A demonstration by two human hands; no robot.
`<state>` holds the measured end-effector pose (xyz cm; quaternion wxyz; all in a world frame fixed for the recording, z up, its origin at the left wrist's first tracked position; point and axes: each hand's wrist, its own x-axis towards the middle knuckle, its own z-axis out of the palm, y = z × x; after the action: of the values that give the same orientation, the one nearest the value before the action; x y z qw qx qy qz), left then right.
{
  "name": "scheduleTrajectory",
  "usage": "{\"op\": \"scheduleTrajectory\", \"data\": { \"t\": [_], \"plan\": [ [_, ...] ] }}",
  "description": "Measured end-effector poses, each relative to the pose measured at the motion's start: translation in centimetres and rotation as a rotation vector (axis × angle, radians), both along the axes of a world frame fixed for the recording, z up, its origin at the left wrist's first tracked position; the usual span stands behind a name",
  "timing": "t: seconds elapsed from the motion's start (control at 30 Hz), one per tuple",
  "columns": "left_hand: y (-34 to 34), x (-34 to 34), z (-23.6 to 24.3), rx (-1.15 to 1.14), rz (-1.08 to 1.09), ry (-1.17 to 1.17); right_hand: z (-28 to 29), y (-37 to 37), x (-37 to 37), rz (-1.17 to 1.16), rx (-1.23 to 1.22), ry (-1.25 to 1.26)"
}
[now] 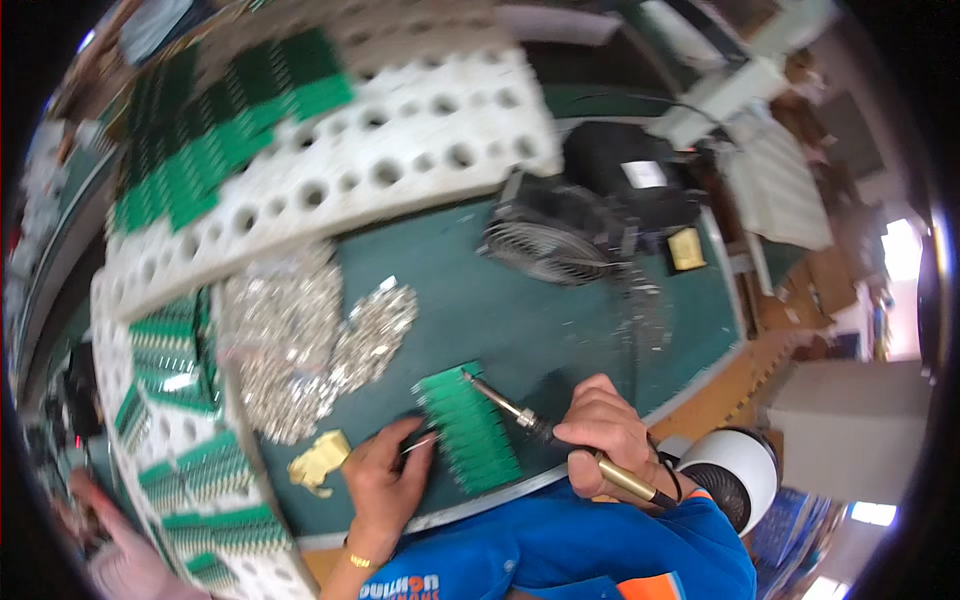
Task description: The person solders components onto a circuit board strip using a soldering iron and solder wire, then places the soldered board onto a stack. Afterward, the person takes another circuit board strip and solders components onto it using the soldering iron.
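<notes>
A green circuit board panel (468, 430) with a row of small metal contacts along its left edge lies on the bench in front of me. My right hand (605, 435) grips a soldering iron (522, 414), its tip at the upper edge of the panel. Left of the panel, my left hand (385, 480) pinches a thin silvery piece (420, 442) between thumb and finger; its exact kind is too small to tell. That hand is close beside the panel's left edge.
Loose silvery metal parts (375, 330) and a bag of them (280, 310) lie at the left. Foam blocks (385, 172) hold green boards (200, 160). A black fan (550, 235), yellow sponge pieces (318, 460) and a white round device (735, 465) stand around. Another person's arm (110, 520) shows far left.
</notes>
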<state>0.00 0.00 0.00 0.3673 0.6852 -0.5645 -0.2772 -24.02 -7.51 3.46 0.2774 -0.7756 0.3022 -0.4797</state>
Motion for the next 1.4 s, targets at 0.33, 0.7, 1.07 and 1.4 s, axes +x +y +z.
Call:
{"op": "scheduleTrajectory", "data": {
  "t": [0.33,0.7,1.07,1.4],
  "plan": [
    [-0.2,-0.6,0.0,-0.024,0.071,0.100,4.8,-8.3,-8.0,-0.802,-0.190,-0.233],
    [-0.1,-0.4,0.5,-0.006,0.032,0.072,2.0,-14.6,-12.2,-0.952,-0.181,0.224],
    [-1.0,-0.3,0.3,-0.160,-0.072,0.013,1.5,-2.3,-1.4,-0.010,0.046,-0.022],
    [-0.5,0.0,0.0,-0.175,-0.081,0.011,-2.4,-0.9,2.6,0.128,0.159,0.002]
  ]
}}
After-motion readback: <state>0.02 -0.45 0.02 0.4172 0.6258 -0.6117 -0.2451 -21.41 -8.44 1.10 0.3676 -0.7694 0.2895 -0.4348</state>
